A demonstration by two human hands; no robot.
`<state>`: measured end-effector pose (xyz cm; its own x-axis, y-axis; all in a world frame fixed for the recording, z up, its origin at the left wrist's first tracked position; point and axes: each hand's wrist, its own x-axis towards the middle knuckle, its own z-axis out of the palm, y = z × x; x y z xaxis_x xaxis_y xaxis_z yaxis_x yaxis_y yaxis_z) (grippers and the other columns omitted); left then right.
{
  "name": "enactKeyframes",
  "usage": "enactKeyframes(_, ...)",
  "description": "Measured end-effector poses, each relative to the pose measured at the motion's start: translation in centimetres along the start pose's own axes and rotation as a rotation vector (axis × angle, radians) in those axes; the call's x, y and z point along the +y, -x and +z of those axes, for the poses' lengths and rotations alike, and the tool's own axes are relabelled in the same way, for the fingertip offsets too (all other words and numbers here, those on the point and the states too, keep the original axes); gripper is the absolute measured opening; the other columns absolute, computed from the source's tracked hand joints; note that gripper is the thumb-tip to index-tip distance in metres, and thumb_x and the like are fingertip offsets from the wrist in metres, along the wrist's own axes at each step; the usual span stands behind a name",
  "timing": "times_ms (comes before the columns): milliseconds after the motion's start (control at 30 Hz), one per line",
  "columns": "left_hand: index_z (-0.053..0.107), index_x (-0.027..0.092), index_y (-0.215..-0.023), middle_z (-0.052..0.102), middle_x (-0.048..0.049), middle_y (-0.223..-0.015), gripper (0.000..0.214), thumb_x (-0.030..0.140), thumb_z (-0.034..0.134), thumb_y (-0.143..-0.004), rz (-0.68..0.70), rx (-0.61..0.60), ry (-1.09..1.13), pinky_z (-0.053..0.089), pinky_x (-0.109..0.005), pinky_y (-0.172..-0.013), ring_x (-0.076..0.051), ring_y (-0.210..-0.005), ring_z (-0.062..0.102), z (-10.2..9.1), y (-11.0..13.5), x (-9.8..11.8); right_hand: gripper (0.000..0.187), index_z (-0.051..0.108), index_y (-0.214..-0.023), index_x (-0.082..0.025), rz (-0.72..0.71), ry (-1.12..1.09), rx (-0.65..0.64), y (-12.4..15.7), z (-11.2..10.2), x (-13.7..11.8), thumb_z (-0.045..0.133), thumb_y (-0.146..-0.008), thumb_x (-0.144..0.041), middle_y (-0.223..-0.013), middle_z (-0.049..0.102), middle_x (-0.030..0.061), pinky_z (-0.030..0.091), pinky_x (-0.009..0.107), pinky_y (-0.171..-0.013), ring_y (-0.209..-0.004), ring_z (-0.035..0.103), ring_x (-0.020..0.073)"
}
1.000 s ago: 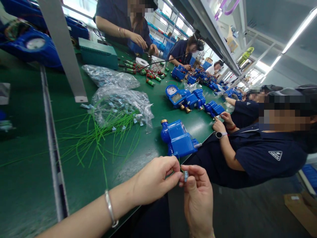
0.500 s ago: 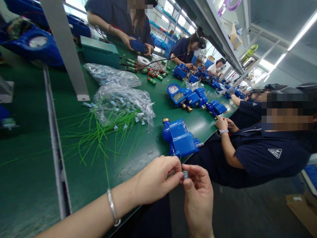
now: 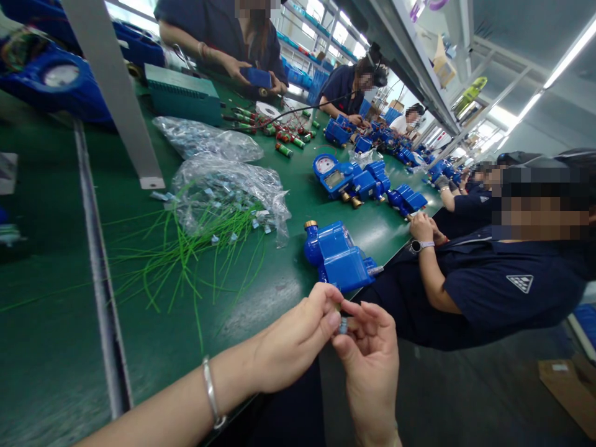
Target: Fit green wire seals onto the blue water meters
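Observation:
My left hand (image 3: 293, 338) and my right hand (image 3: 370, 360) meet at the green table's near edge, fingers pinched together. Between their fingertips sits a small grey-blue seal piece (image 3: 343, 325); a thin green wire shows only faintly beside it. A blue water meter (image 3: 338, 257) with a brass end stands on the table just beyond my fingers. My left wrist carries a silver bracelet (image 3: 212, 394).
Loose green wires (image 3: 195, 248) spill from a clear plastic bag (image 3: 230, 195) of small parts on the green table (image 3: 51, 298). More blue meters (image 3: 358, 183) lie farther along. A grey post (image 3: 116, 93) stands at left. Several people in dark shirts sit along the right edge and opposite.
My hands have drawn closer together and risen slightly, fingertips now pressed around the small piece. The person opposite has lifted a blue part in both hands.

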<state>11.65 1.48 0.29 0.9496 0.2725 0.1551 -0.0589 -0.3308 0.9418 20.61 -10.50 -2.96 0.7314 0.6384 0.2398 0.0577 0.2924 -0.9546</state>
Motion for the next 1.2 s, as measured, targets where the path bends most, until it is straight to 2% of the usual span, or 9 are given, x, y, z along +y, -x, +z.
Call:
enactKeyframes(133,0.047,0.018,-0.098,0.053,-0.0007,-0.088,0.02,0.033,0.034,-0.094,-0.052,-0.092,0.106,0.04,-0.026,-0.072,-0.015,-0.08,0.048,-0.4,-0.3,-0.3,0.054,0.042,-0.105,-0.027,-0.016,-0.014,-0.111,-1.0,-0.1,-0.2,0.078,-0.066,-0.02,-0.095,0.055,-0.0031,0.049,0.019,-0.063,-0.069,0.058,0.0068)
enactKeyframes(233,0.046,0.016,-0.093,0.046,0.0022,-0.076,0.02,0.036,0.041,-0.091,-0.075,-0.071,0.312,0.035,-0.023,-0.061,-0.012,-0.068,0.041,-0.2,-0.4,-0.6,0.055,0.04,-0.103,-0.027,-0.071,0.078,-0.139,-1.4,-0.4,0.4,0.079,-0.064,-0.024,-0.084,0.049,-0.0062,0.046,0.018,-0.056,-0.062,0.053,0.0057)
enactKeyframes(333,0.044,0.016,-0.091,0.043,0.0026,-0.074,0.022,0.038,0.044,-0.089,-0.099,0.007,0.458,0.033,-0.022,-0.058,-0.012,-0.066,0.038,0.0,-0.4,-0.7,0.042,0.046,-0.1,-0.024,-0.226,0.393,-0.119,-1.1,-0.5,1.2,0.074,-0.07,-0.034,-0.081,0.049,-0.0038,0.045,0.02,-0.057,-0.066,0.053,0.0091)
enactKeyframes(433,0.044,0.015,-0.089,0.046,0.0008,-0.079,0.021,0.036,0.045,-0.089,-0.076,0.055,0.485,0.034,-0.024,-0.068,-0.013,-0.074,0.04,0.0,-0.4,-0.7,0.014,0.051,-0.098,-0.019,-0.419,0.716,-0.098,-0.5,-0.3,1.7,0.053,-0.088,-0.028,-0.086,0.053,0.0024,0.046,0.025,-0.068,-0.077,0.054,0.0132)
enactKeyframes(567,0.046,0.014,-0.089,0.046,0.0012,-0.078,0.02,0.034,0.047,-0.089,-0.054,0.054,0.505,0.034,-0.024,-0.068,-0.013,-0.073,0.04,0.1,-0.6,-0.7,0.016,0.05,-0.104,-0.014,-0.606,0.944,-0.027,0.1,0.4,2.1,0.041,-0.091,-0.014,-0.094,0.056,0.0093,0.046,0.033,-0.077,-0.089,0.054,0.0183)
enactKeyframes(867,0.048,0.014,-0.092,0.05,-0.0003,-0.081,0.023,0.036,0.047,-0.089,-0.086,0.027,0.484,0.038,-0.026,-0.069,-0.014,-0.075,0.044,0.2,-0.7,-0.8,0.015,0.05,-0.1,-0.013,-0.627,0.946,-0.001,0.2,0.6,1.9,0.04,-0.09,-0.012,-0.088,0.056,0.0093,0.044,0.032,-0.072,-0.083,0.052,0.0179)
enactKeyframes(1000,0.051,0.014,-0.088,0.051,0.0,-0.078,0.021,0.035,0.048,-0.089,-0.066,0.043,0.414,0.039,-0.024,-0.067,-0.013,-0.073,0.045,0.0,-0.5,-0.7,0.015,0.052,-0.084,-0.017,-0.374,0.697,-0.04,0.7,1.2,1.1,0.038,-0.091,-0.018,-0.073,0.051,0.0024,0.039,0.027,-0.063,-0.068,0.048,0.0128)
enactKeyframes(1100,0.05,0.015,-0.087,0.051,0.0007,-0.075,0.02,0.034,0.047,-0.09,-0.058,0.061,0.401,0.04,-0.023,-0.065,-0.013,-0.07,0.046,0.1,-0.4,-0.8,0.021,0.047,-0.072,-0.018,0.087,0.189,-0.025,0.4,2.0,0.4,0.04,-0.089,-0.029,-0.062,0.042,-0.0025,0.034,0.022,-0.051,-0.054,0.039,0.0091)
enactKeyframes(1200,0.052,0.016,-0.087,0.052,0.0001,-0.077,0.019,0.033,0.046,-0.09,-0.059,0.11,0.285,0.041,-0.023,-0.065,-0.014,-0.071,0.049,0.1,-0.4,-0.9,0.024,0.038,-0.066,-0.02,0.548,-0.36,-0.168,-0.2,2.4,0.0,0.038,-0.085,-0.034,-0.05,0.027,-0.008,0.019,0.02,-0.037,-0.039,0.018,0.0067)
